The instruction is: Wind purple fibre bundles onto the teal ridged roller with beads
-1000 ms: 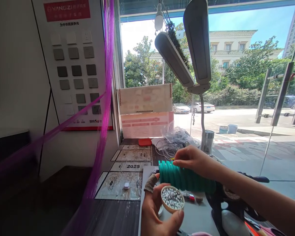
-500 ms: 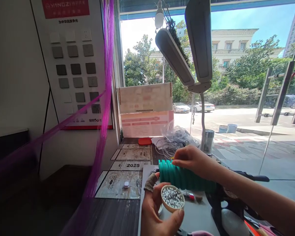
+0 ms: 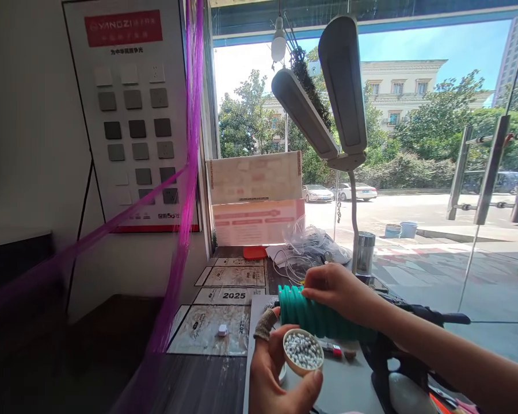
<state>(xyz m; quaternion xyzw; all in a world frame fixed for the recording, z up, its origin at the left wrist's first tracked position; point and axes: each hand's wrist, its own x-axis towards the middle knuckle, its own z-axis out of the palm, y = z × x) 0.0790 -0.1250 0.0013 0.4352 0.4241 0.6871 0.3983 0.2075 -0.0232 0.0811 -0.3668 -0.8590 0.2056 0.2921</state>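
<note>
view tipped up, l hand (image 3: 271, 376) clamped on rnd tub (image 3: 292, 367), r hand (image 3: 343, 288) pinched at ribbed grn tube (image 3: 317, 317).

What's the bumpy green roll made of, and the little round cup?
The green roll looks like plastic, maybe rubber: its even ridges shine a little. The cup might be plastic or card; its cream rim looks smooth and plain, which fits both.
</note>
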